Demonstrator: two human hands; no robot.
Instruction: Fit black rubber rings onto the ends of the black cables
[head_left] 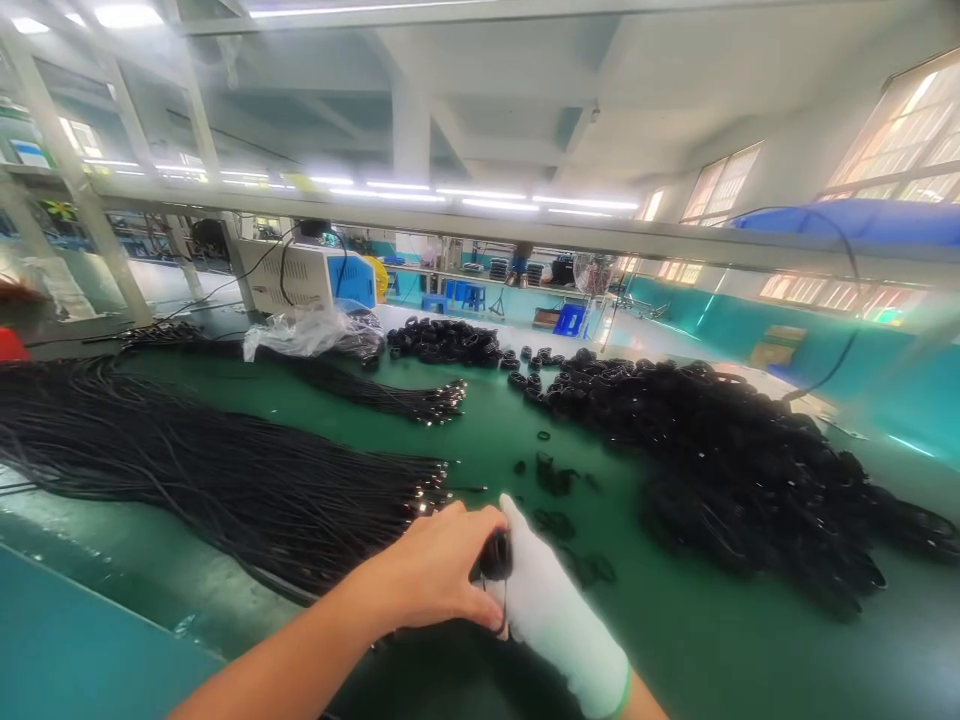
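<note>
My left hand (442,570), bare, curls its fingers and thumb around a small black part (495,556) near the bottom centre. My right hand (544,610), in a white glove with a green cuff, presses against the same part from the right. Part of the piece is hidden between the hands, and a thin dark strand hangs below it. Just left of my hands lies a thick bundle of black cables (247,470) with shiny metal ends. Several loose black bits (555,475) lie on the green table (480,440) beyond my right hand.
A large heap of coiled black parts (712,450) covers the right side, with a smaller heap (446,342) at the back. Behind the left bundle are another cable bundle (375,390), clear plastic (315,332) and a white-and-blue machine (300,278). A metal frame rail (465,222) crosses above.
</note>
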